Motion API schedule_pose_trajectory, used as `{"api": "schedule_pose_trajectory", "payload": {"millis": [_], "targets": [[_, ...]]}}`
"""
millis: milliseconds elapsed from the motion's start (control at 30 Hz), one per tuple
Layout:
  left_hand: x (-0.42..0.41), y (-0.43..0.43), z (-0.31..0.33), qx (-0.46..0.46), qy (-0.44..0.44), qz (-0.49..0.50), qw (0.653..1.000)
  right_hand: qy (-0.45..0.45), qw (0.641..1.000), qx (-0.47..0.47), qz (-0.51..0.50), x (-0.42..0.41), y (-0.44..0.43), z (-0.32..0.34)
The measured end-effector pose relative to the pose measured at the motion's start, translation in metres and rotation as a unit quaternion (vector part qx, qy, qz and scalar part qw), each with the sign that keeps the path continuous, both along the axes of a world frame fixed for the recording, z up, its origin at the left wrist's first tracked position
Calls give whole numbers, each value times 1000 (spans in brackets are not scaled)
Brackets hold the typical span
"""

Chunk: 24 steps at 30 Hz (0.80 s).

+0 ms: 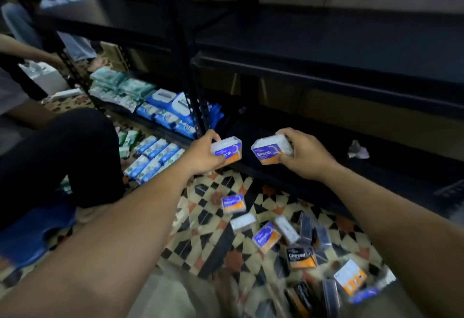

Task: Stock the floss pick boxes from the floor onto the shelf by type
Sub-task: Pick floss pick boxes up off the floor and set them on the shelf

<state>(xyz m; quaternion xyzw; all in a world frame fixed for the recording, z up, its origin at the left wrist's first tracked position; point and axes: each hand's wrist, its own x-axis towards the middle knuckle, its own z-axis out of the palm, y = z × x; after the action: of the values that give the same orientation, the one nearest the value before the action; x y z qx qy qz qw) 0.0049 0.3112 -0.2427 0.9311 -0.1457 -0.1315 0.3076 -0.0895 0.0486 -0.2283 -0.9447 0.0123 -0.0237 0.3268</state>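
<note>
**Floss boxes (265,238), floor and hand**

Black shelf (326,71) ahead; tiled floor (200,232) bears loose Smooth and Charcoal boxes. My left hand (203,154) grips the left box (229,150), my right hand (305,153) the right box (268,150), both Smooth, held at the bottom shelf's front.

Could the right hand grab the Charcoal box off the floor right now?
Probably not yet: the right hand grips a Smooth box. The Charcoal box itself lies uncovered on the tiles.

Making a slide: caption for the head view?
Stocking: left hand holds one Smooth box, right hand another, by the shelf; more boxes on the floor.
</note>
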Motion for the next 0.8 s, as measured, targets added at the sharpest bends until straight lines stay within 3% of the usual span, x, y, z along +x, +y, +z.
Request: {"api": "schedule_pose_trajectory", "payload": {"millis": [200, 467, 800], "targets": [[-5, 6, -57, 66, 102, 39, 992, 158, 985, -65, 5, 8, 13, -72], [-35, 8, -159, 152, 188, 53, 969, 283, 952, -13, -114, 2, 18, -171], [-17, 15, -201, 168, 244, 87, 951, 295, 940, 47, -166, 18, 24, -219]]}}
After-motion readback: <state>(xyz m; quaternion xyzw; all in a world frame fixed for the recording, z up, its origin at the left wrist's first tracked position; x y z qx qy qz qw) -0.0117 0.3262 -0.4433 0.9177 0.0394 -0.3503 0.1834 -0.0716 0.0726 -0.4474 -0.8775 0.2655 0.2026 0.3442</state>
